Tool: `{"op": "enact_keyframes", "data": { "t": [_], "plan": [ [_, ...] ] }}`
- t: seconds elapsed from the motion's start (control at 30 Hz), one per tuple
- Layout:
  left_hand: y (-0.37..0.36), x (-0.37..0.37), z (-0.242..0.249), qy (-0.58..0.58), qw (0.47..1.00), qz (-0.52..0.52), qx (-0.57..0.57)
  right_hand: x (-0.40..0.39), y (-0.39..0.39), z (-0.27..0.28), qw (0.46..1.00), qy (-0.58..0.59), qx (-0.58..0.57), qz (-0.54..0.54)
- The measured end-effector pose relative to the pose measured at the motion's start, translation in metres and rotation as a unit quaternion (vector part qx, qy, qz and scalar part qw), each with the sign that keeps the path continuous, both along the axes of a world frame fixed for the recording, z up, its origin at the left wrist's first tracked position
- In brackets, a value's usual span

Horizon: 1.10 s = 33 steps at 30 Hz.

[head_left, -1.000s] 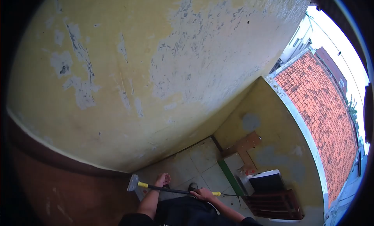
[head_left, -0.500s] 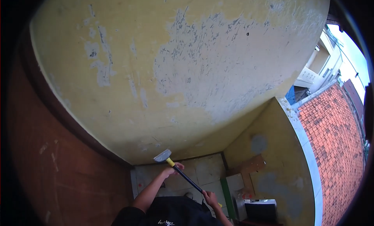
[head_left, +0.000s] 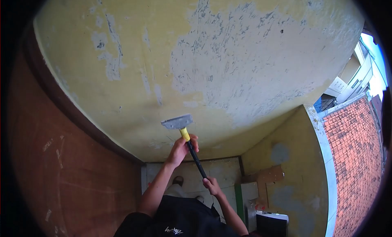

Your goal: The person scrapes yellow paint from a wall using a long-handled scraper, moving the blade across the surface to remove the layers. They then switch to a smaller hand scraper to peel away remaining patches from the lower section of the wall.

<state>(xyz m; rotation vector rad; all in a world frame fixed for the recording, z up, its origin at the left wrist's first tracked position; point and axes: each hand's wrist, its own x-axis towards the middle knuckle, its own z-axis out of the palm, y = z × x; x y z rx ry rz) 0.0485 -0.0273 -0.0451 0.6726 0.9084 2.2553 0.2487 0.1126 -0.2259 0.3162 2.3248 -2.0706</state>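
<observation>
A long-handled scraper (head_left: 197,158) with a wide grey metal blade, a yellow neck and a black handle slants up in front of me. My left hand (head_left: 180,150) is curled around it just below the yellow neck. Lower down, my right hand (head_left: 212,186) grips the end of the black handle. The blade overlaps the lower part of the yellow wall (head_left: 134,102) in this view. Above and right of the blade, a large pale patch (head_left: 253,61) shows where paint is off, with grey scratches across it.
A reddish-brown surface (head_left: 90,175) runs along the left. At right, a low wall (head_left: 302,155) with a pale ledge borders orange roof tiles (head_left: 351,143). Below it stand boxes and a black-and-white object (head_left: 272,222). Floor tiles (head_left: 220,171) lie under my feet.
Both hands have raised the scraper, and its blade has moved up the wall and slightly right. The handle stands steeper, and the view has shifted a little.
</observation>
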Motion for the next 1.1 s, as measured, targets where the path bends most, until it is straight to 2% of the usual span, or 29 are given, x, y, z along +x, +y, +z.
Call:
{"op": "enact_keyframes", "data": {
  "t": [0.13,0.2,0.27,0.37,0.5,0.57,0.6,0.73,0.93,1.1],
  "plan": [
    [-0.002,-0.035,0.023,-0.032,0.999,0.001,0.013,-0.043,-0.019,0.04,0.993,-0.079,-0.054,0.071],
    [-0.001,-0.049,0.037,-0.052,0.999,0.01,0.001,-0.057,-0.03,0.034,0.99,-0.071,-0.101,0.065],
    [-0.002,-0.069,0.025,-0.032,0.995,-0.058,0.08,-0.067,-0.05,0.021,0.979,-0.056,-0.195,0.029],
    [-0.004,-0.09,0.012,-0.005,0.984,-0.126,0.127,-0.078,-0.064,-0.015,0.972,-0.031,-0.235,0.015],
    [0.0,-0.106,0.006,-0.012,0.973,-0.179,0.144,-0.092,-0.065,-0.014,0.98,-0.059,-0.189,0.002],
    [-0.003,-0.112,0.015,-0.009,0.973,-0.188,0.134,-0.096,-0.072,-0.002,0.986,-0.048,-0.153,-0.044],
    [-0.003,-0.113,0.016,0.008,0.975,-0.187,0.121,-0.098,-0.07,-0.009,0.991,-0.035,-0.125,-0.03],
    [-0.001,-0.116,0.006,0.027,0.983,-0.174,0.051,-0.099,-0.088,-0.028,0.988,-0.005,-0.142,-0.054],
    [-0.002,-0.119,0.009,0.009,0.984,-0.173,0.042,-0.099,-0.102,-0.034,0.992,-0.012,-0.054,-0.111],
    [0.002,-0.122,0.009,0.021,0.985,-0.17,0.025,-0.107,-0.108,-0.039,0.988,-0.011,-0.034,-0.148]
  ]
}}
